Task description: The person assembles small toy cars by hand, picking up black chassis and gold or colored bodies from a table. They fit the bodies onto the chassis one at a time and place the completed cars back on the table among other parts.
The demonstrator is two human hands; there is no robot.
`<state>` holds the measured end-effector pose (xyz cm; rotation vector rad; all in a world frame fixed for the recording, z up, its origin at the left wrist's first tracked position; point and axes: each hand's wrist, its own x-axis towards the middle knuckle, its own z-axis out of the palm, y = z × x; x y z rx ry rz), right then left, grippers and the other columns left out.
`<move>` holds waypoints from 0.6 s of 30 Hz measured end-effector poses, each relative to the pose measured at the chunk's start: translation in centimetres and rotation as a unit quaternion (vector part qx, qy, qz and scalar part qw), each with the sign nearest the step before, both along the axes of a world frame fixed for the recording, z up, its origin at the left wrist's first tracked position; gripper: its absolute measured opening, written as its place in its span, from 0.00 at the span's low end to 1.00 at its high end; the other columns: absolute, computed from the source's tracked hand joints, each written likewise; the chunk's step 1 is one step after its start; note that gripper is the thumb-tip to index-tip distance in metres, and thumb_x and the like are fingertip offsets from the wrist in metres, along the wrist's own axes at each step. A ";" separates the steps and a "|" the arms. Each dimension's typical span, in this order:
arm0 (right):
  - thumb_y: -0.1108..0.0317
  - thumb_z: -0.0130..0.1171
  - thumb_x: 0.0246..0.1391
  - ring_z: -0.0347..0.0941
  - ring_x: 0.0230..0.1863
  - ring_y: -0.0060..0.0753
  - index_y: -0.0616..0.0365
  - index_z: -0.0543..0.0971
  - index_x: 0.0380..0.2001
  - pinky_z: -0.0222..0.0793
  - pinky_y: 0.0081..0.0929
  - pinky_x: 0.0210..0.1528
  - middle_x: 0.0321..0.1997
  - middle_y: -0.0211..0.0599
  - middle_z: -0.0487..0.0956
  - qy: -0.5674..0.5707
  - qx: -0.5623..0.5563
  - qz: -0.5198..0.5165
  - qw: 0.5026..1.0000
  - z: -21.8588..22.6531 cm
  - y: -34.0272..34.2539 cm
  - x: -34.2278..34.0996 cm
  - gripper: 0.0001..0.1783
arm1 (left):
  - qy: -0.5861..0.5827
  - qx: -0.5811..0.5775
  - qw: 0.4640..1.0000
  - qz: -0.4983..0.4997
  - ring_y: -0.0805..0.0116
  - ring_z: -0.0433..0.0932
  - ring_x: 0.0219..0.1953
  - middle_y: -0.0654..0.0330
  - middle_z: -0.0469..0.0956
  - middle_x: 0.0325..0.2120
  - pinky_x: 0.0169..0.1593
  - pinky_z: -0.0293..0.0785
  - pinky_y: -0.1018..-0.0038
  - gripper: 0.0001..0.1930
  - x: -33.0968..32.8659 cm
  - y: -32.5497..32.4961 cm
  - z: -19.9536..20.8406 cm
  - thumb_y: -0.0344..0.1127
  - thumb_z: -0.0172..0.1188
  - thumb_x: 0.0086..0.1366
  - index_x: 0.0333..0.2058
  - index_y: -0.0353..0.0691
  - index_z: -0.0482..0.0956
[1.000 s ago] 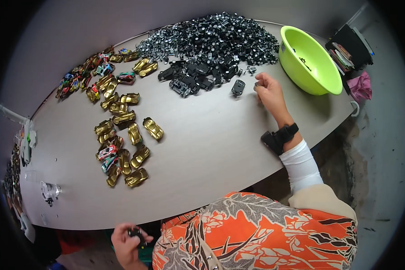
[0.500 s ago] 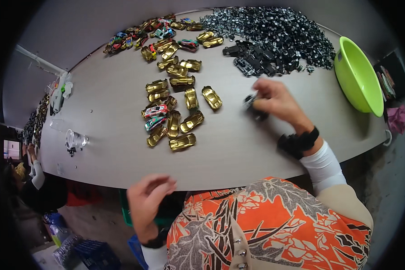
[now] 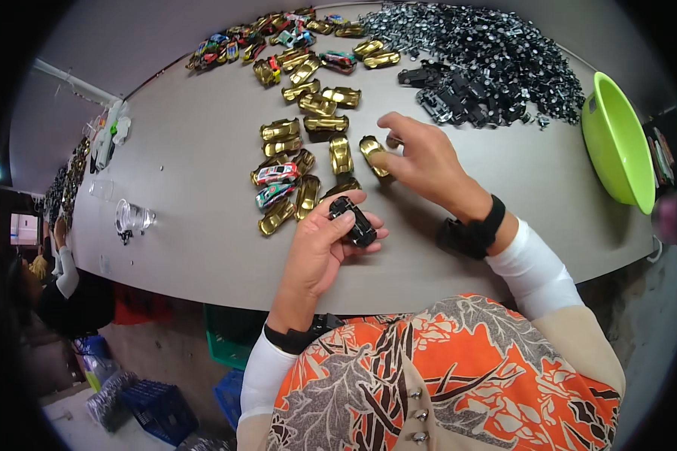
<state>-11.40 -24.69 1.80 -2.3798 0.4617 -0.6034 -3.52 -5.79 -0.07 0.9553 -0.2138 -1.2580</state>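
Note:
My left hand (image 3: 320,252) is closed on a black toy car chassis (image 3: 353,222), its thumb pressed across the top. To the right, my right hand (image 3: 432,165) is at a gold toy car body (image 3: 371,153); the thumb overlaps the near end of the car while the index finger is held apart from it. Several more gold toy car bodies (image 3: 341,155) lie left of it. Among them are a red and white toy car body (image 3: 276,174) and a green one (image 3: 274,195).
Black chassis (image 3: 459,98) lie before a big heap of small wheel parts (image 3: 504,52). Colourful car bodies (image 3: 226,46) are piled at the far left. A lime-green basin (image 3: 617,143) stands at the right edge, a clear cup (image 3: 133,217) at the left. Another person's arm (image 3: 64,259) shows far left.
The black chassis has passed from my right hand to my left, which has risen from the table's front edge over the tabletop. My right hand has moved left to the gold car body.

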 end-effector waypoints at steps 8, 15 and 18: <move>0.77 0.53 0.38 0.72 0.29 0.52 0.60 0.72 0.34 0.67 0.44 0.30 0.28 0.46 0.74 0.010 -0.044 0.036 0.998 -1.8 -0.1 -0.6 0.14 | 0.015 0.004 1.000 0.020 0.53 0.79 0.40 0.47 0.75 0.40 0.37 0.81 0.66 0.22 -0.1 0.2 0.1 0.30 0.52 0.61 0.53 0.31 0.61; 0.71 0.57 0.42 0.70 0.26 0.50 0.61 0.69 0.31 0.68 0.40 0.27 0.30 0.43 0.68 0.027 -0.028 0.101 0.994 -0.1 4.0 -4.4 0.12 | -0.089 0.037 0.994 0.047 0.77 0.75 0.29 0.65 0.76 0.28 0.30 0.78 0.78 0.09 -1.4 -2.3 0.8 0.28 0.62 0.56 0.36 0.36 0.74; 0.63 0.60 0.46 0.70 0.28 0.49 0.63 0.70 0.34 0.68 0.38 0.29 0.31 0.44 0.69 0.021 0.062 0.160 0.985 1.2 3.3 -5.4 0.16 | -0.126 0.009 0.991 0.049 0.78 0.75 0.28 0.64 0.76 0.27 0.28 0.77 0.80 0.08 -1.5 -2.4 0.2 0.28 0.62 0.56 0.35 0.36 0.74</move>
